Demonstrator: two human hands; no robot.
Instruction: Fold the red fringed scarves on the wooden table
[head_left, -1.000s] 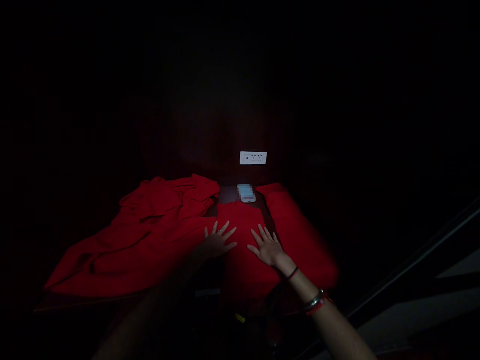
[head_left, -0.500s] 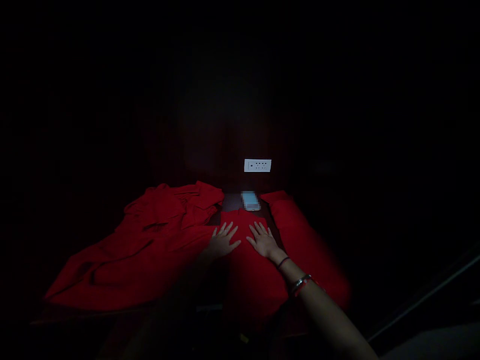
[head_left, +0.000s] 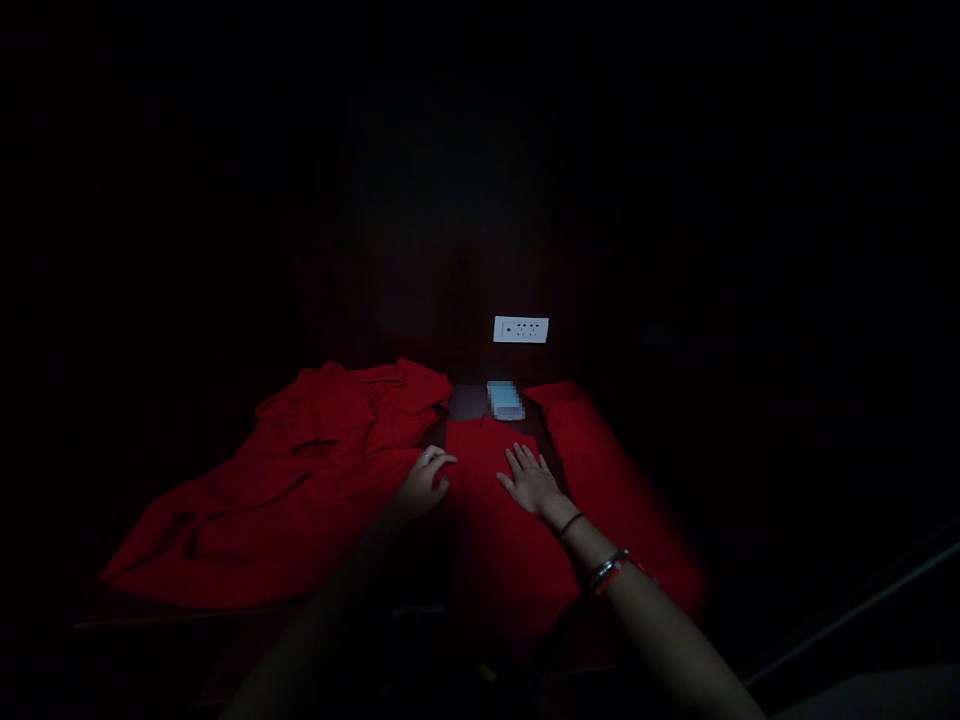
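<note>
A folded red cloth [head_left: 506,570] lies in the middle, with its far edge near the phone. My right hand [head_left: 531,487] rests flat on the upper part of this cloth, fingers spread. At the cloth's left edge is my left hand [head_left: 426,488], its fingers bent and the thumb apart from them, with nothing visible between. Crumpled red fabric [head_left: 292,510] spreads out on the left, close to my left hand. On the right lies another long, folded red cloth [head_left: 622,480].
A phone [head_left: 505,400], blurred out, lies beyond the middle cloth. On the dark wall behind it sits a white socket panel [head_left: 521,330]. Most of the surroundings are too dark to make out.
My left hand has lifted from lying flat and shifted left towards the cloth's edge, its fingers now bent. The right hand stays flat in nearly the same place.
</note>
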